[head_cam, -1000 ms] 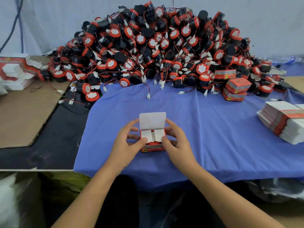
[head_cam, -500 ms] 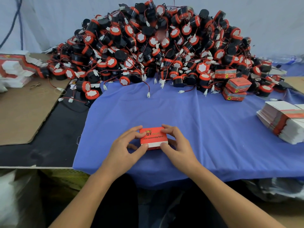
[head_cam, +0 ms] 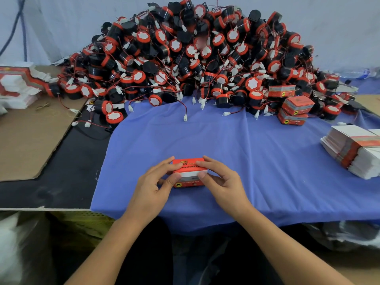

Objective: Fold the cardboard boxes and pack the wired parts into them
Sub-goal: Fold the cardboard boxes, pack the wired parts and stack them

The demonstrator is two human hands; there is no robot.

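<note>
We hold the small red cardboard box (head_cam: 188, 167) on the blue cloth (head_cam: 257, 161), near its front edge. Our left hand (head_cam: 152, 190) and right hand (head_cam: 224, 186) curl round its two ends, forefingers on top, thumbs at the white tuck flap. A second ago the lid stood upright; now it lies folded down. Behind, the heap of black-and-red wired parts (head_cam: 195, 58) is unchanged, three closed red boxes (head_cam: 296, 108) at its right foot.

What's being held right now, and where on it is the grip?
The small red cardboard box. The left hand grips its left end and the right hand its right end, with fingers on the lid and thumbs at its front edge.
</note>
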